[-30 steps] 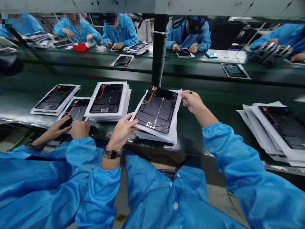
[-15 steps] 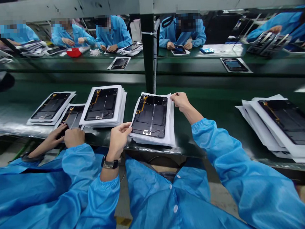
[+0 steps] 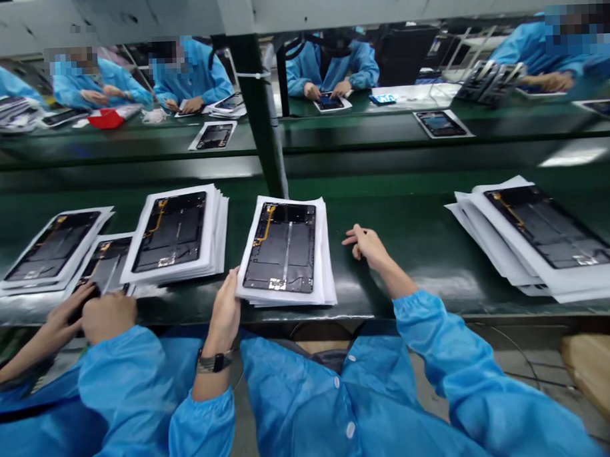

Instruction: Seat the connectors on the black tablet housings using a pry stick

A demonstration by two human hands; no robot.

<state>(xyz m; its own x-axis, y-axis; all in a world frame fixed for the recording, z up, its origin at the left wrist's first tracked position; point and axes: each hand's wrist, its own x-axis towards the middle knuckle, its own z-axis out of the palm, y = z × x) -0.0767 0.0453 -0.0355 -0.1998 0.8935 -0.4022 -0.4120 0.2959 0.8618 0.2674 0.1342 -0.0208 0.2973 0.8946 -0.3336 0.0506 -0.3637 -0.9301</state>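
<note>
A black tablet back housing point(image 3: 280, 249) with an orange flex cable lies on top of a stack of white sheets point(image 3: 326, 268) in front of me, near the table's front edge. My left hand point(image 3: 224, 316) is at the lower left side of this stack, its fingers pressed together at the sheets' edge; the thumb is partly hidden. To the right of the stack, apart from it, my right hand point(image 3: 368, 246) hovers over the green table with fingers loosely spread and nothing in them.
More housings on white sheets form a stack point(image 3: 172, 233) to the left, another pile point(image 3: 55, 247) farther left, and a skewed pile point(image 3: 550, 226) at right. A co-worker's hands point(image 3: 105, 315) work close on my left. A green post point(image 3: 258, 117) rises behind my stack. Several people sit opposite.
My right hand has let go of the stack's upper right corner and moved right and toward me. My left hand stays at the stack's left side. The view has turned right.
</note>
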